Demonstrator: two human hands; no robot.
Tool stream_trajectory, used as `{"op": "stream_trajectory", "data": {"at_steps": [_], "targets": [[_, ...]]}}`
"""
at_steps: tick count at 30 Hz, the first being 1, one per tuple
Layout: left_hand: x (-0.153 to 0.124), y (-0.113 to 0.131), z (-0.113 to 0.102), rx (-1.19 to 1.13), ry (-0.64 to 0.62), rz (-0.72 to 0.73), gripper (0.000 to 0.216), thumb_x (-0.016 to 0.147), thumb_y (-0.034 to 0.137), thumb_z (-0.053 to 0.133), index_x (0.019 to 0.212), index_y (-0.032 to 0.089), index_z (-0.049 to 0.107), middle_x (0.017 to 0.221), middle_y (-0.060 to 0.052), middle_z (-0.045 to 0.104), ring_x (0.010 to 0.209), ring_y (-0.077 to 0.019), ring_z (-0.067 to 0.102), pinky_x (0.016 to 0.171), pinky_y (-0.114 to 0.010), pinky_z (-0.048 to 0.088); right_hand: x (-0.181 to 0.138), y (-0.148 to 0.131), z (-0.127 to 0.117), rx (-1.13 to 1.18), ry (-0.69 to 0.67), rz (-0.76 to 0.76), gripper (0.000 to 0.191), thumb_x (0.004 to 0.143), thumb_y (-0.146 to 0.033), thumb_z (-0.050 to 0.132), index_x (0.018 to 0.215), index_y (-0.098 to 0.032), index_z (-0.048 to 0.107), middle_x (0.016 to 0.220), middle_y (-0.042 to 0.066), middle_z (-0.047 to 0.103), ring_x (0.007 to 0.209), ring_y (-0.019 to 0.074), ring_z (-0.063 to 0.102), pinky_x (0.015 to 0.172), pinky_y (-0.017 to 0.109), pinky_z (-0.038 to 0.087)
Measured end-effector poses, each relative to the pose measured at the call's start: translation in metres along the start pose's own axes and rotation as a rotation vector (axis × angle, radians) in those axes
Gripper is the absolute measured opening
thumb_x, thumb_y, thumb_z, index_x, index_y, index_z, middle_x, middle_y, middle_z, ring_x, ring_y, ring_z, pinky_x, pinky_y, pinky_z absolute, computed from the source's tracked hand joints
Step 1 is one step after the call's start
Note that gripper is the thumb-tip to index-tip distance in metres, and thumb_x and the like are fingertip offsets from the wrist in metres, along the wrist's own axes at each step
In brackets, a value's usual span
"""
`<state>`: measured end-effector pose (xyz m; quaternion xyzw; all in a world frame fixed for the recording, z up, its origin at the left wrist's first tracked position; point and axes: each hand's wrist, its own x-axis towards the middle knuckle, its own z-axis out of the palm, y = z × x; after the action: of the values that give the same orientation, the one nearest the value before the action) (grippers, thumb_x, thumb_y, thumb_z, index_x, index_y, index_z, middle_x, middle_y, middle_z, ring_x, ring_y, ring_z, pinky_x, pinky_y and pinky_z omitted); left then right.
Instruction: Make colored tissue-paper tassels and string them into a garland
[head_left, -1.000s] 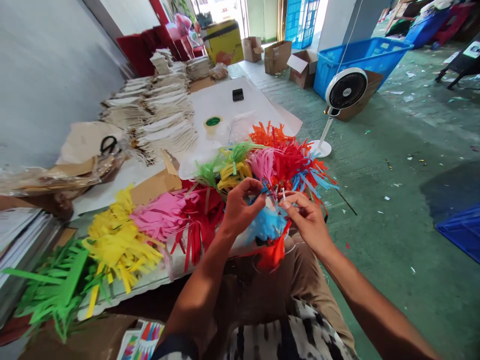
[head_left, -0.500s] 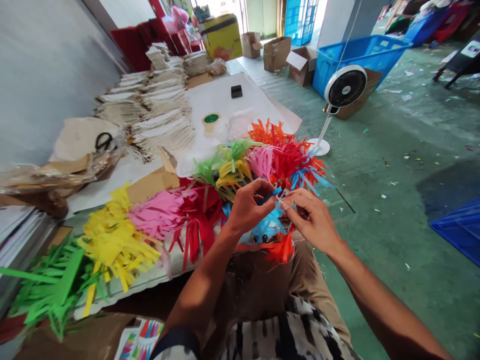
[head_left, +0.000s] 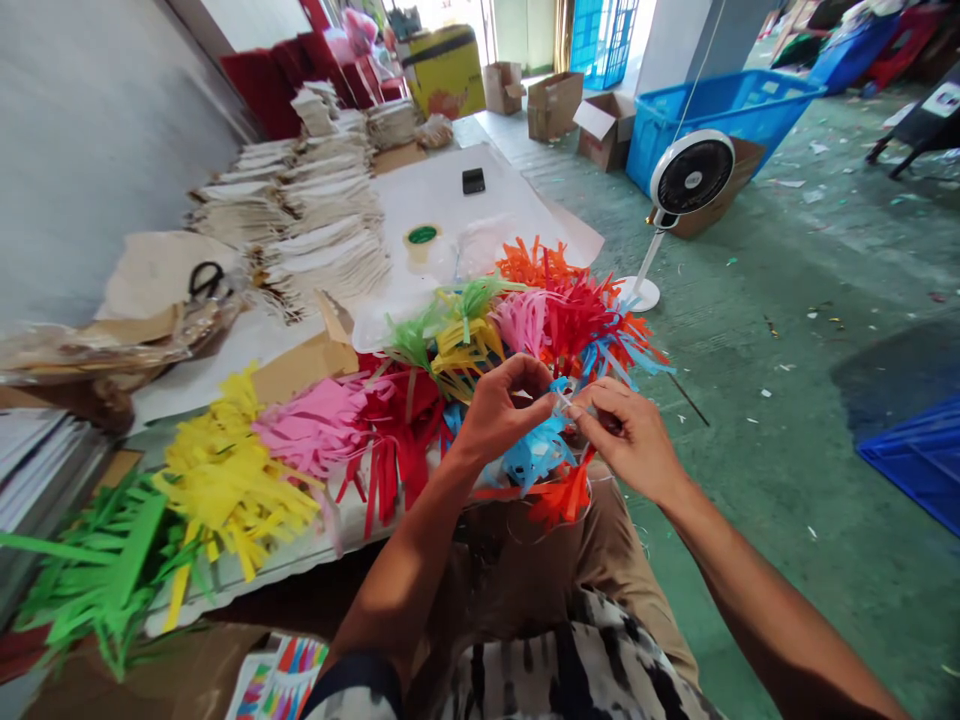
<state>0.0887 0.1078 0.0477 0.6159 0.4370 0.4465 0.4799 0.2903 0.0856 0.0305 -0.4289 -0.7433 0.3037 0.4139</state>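
Observation:
Between my hands is a blue paper tassel (head_left: 536,455), its fringe hanging down and its narrow top pinched by my left hand (head_left: 502,410). At that same top, the fingertips of my right hand (head_left: 628,432) are closed on a thin white string (head_left: 564,401). Just below hangs an orange tassel (head_left: 564,498) over my lap. Behind my hands lie red tassels (head_left: 577,315), a pink tassel (head_left: 523,320) and a yellow tassel (head_left: 469,350). How the string passes round the tassel is too small to make out.
More fringed paper lies left along the table: pink (head_left: 319,425), yellow (head_left: 232,490) and green (head_left: 97,560). Beyond are a tape roll (head_left: 422,236), a phone-like black object (head_left: 473,181), stacked pale bundles (head_left: 322,220) and scissors (head_left: 206,281). A white fan (head_left: 691,175) stands right.
My right fingers have shifted slightly at the blue tassel's top, and more light-blue paper shows between my fingertips. My left hand stays nearly in place.

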Motion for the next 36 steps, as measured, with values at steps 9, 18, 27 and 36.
{"op": "stream_trajectory", "data": {"at_steps": [9, 18, 27, 36], "targets": [[-0.006, 0.002, 0.009, 0.178, -0.024, 0.085, 0.021, 0.084, 0.023, 0.074, 0.096, 0.022, 0.056, 0.089, 0.002, 0.065, 0.078, -0.0100, 0.062, 0.073, -0.021, 0.055, -0.002, -0.004, 0.004, -0.021, 0.085, 0.135, 0.028, 0.102, -0.035, 0.060, 0.080, -0.021, 0.067, 0.075, 0.000, 0.061, 0.064, 0.0135, 0.052, 0.061, 0.030, 0.036], [-0.007, -0.002, 0.012, 0.233, -0.077, 0.083, 0.019, 0.082, 0.015, 0.071, 0.090, 0.022, 0.055, 0.088, 0.003, 0.067, 0.080, -0.0101, 0.065, 0.079, -0.024, 0.057, -0.007, 0.001, 0.007, 0.148, 0.093, 0.292, 0.028, 0.097, -0.050, 0.069, 0.098, -0.022, 0.075, 0.078, -0.001, 0.068, 0.055, 0.0120, 0.053, 0.052, 0.028, 0.037], [-0.014, -0.012, 0.034, -0.137, -0.177, -0.148, 0.035, 0.082, 0.047, 0.083, 0.097, 0.019, 0.070, 0.092, -0.002, 0.070, 0.071, -0.0119, 0.061, 0.060, -0.024, 0.052, 0.012, 0.008, 0.011, 0.399, 0.322, 0.245, 0.020, 0.090, -0.046, 0.078, 0.091, -0.026, 0.082, 0.094, 0.003, 0.077, 0.084, 0.0184, 0.067, 0.077, 0.032, 0.053], [0.002, 0.006, -0.004, 0.254, -0.514, -0.064, 0.044, 0.094, 0.057, 0.065, 0.074, 0.019, 0.069, 0.067, 0.002, 0.060, 0.060, -0.0116, 0.052, 0.056, -0.023, 0.039, 0.017, 0.014, -0.007, 0.821, 0.315, 0.504, 0.038, 0.080, -0.057, 0.082, 0.097, -0.024, 0.076, 0.071, -0.004, 0.060, 0.044, 0.0053, 0.024, 0.037, 0.022, 0.017]]}}
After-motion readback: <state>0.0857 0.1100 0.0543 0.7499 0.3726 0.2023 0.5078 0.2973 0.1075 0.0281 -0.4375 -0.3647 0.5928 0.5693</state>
